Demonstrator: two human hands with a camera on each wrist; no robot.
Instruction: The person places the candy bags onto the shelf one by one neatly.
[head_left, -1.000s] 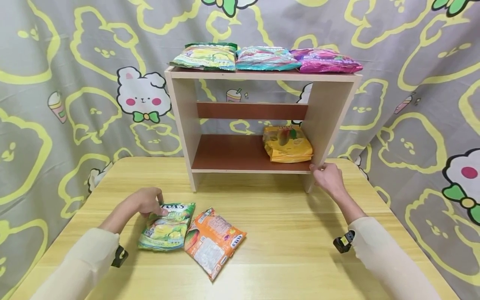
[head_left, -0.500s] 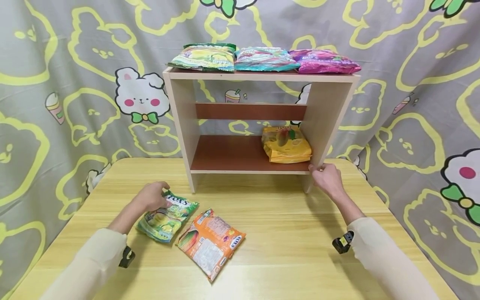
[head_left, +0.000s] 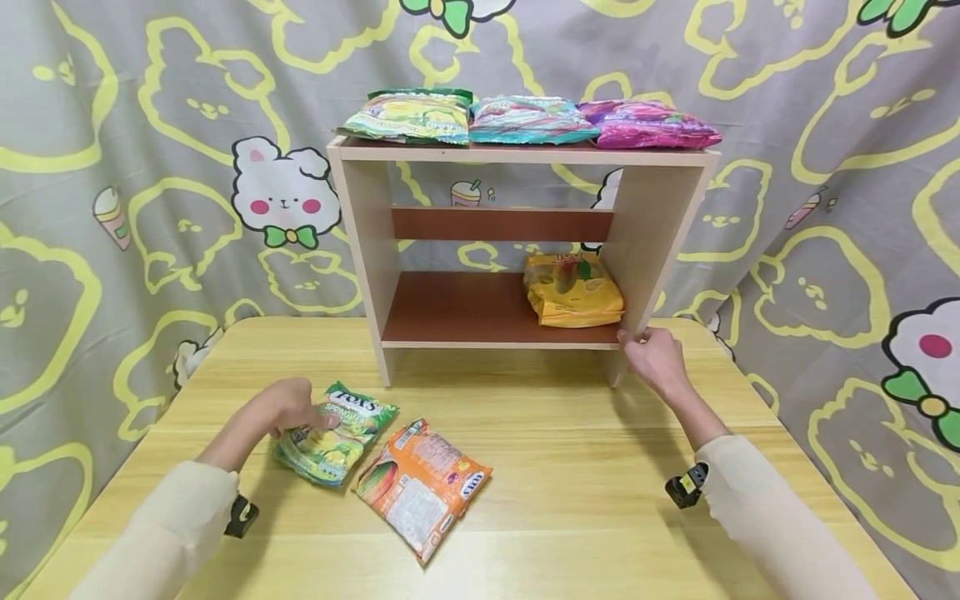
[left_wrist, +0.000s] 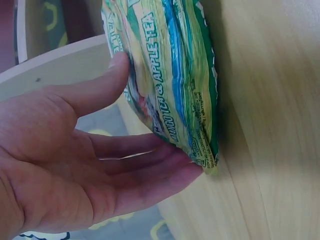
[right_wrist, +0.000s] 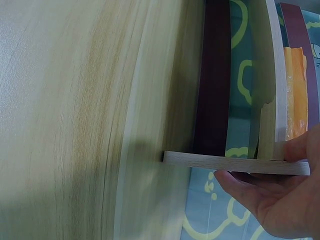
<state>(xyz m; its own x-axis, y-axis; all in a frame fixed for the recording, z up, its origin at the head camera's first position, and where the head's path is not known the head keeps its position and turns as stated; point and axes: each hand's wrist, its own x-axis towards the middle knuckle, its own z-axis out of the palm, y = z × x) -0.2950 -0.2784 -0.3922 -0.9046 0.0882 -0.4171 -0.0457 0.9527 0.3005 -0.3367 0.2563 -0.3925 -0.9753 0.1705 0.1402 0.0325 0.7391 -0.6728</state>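
A green candy bag [head_left: 336,446] marked FOX'S lies on the table, tilted. My left hand [head_left: 288,408] is at its left side; in the left wrist view the thumb [left_wrist: 119,65] touches the bag's face and the nearly straight fingers [left_wrist: 145,185] reach its lower edge. An orange candy bag [head_left: 423,487] lies just right of it, printed back up. My right hand [head_left: 656,358] holds the right side panel of a small wooden shelf [head_left: 498,344], thumb on the inner side and fingers outside, as the right wrist view shows.
On the shelf's top board lie a green-yellow bag [head_left: 412,117], a teal bag [head_left: 531,121] and a magenta bag [head_left: 648,125]. A yellow bag [head_left: 573,292] sits at the right of the lower board. A patterned curtain [head_left: 187,250] hangs behind the table [head_left: 570,483].
The green candy bag has turned clockwise, its top edge swinging up and right. My left hand first moved up with it, then drew back down and left. The right hand keeps its place.
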